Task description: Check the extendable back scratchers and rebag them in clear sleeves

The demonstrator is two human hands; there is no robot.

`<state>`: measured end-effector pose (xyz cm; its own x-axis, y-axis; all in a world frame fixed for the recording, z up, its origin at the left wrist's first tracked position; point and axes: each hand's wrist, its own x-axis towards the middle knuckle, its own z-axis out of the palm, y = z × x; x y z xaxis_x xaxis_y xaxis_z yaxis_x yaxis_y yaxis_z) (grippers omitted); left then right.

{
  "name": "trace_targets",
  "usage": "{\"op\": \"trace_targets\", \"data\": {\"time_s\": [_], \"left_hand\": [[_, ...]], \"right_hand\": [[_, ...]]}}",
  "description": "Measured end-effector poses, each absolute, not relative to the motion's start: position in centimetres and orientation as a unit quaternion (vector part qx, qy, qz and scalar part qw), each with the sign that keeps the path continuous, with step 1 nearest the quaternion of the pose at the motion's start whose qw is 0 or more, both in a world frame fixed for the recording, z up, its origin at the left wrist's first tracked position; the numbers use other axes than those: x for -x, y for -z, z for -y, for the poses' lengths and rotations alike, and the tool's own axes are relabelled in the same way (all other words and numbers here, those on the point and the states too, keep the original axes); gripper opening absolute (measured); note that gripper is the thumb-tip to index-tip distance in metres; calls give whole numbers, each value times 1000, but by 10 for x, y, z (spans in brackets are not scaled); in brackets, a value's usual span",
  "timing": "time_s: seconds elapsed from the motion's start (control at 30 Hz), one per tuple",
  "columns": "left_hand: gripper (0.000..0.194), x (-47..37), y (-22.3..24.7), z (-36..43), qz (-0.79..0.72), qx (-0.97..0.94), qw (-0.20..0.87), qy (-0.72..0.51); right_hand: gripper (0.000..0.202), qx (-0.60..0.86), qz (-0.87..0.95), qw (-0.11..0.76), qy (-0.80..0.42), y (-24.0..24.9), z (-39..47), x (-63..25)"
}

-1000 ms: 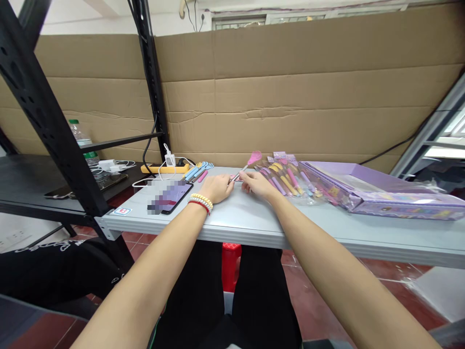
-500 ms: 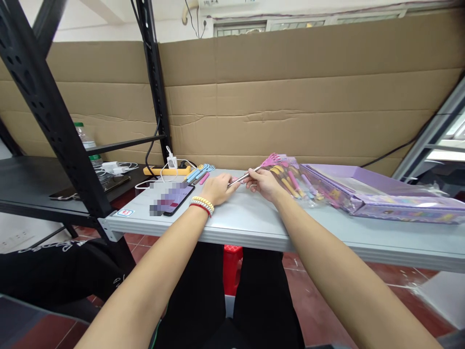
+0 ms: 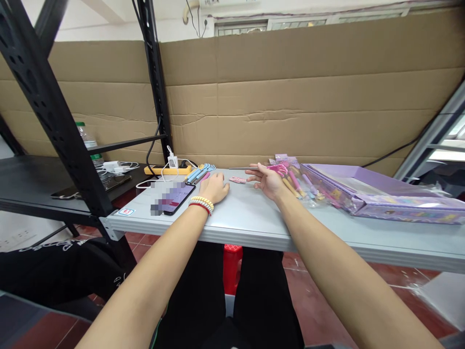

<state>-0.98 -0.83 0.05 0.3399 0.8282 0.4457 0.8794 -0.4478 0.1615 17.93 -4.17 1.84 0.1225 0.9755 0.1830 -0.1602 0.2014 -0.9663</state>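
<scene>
My left hand [image 3: 216, 189], with yellow, white and red bands at its wrist, rests on the table with its thumb apart from its fingers. Beside its fingertips lies a pink handle [image 3: 206, 176], near several blue back scratchers [image 3: 198, 172]. My right hand [image 3: 268, 181] is turned partly palm up, its fingers stretched and spread. Just behind it runs the thin metal rod [image 3: 240, 168] of a back scratcher with a pink claw head [image 3: 279, 168]; whether the hand touches it I cannot tell. A small pink tag [image 3: 237, 180] lies between my hands.
Right of my right hand are bagged back scratchers [image 3: 296, 182] with yellow, pink and purple handles. A purple box [image 3: 392, 211] lies farther right. A phone [image 3: 179, 199] and a yellow power strip [image 3: 169, 170] with white cables are at the left, beside a black shelf post [image 3: 67, 116].
Both hands were on the scratcher's tilted rod. My left hand has let go and moved left towards the pink handle. The rod now lies level behind my opened right hand, uncovering the pink tag.
</scene>
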Motion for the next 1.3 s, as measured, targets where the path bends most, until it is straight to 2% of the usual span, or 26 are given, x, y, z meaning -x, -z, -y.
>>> {"op": "trace_targets", "data": {"time_s": [0.2,0.4,0.63,0.87,1.17,1.3], "left_hand": [[32,11,-1,8,549,802,41,231],[47,10,1,4,471,847,-5,247],[36,12,3,1,448,851,21,274],[34,12,8,-3,442,861,3,253],[36,13,5,-3,435,877,15,205],[37,14,6,2,443,875,15,194]], "right_hand": [[23,452,443,638,-438,-19,40,-178],[24,458,460,620,-441,-19,39,-179],[34,420,502,606,-452,-19,43,-181],[49,401,503,595,-482,-20,46,-180],[19,379,492,612,-489,-19,46,-178],[17,407,487,602,-484,-19,47,-178]]}}
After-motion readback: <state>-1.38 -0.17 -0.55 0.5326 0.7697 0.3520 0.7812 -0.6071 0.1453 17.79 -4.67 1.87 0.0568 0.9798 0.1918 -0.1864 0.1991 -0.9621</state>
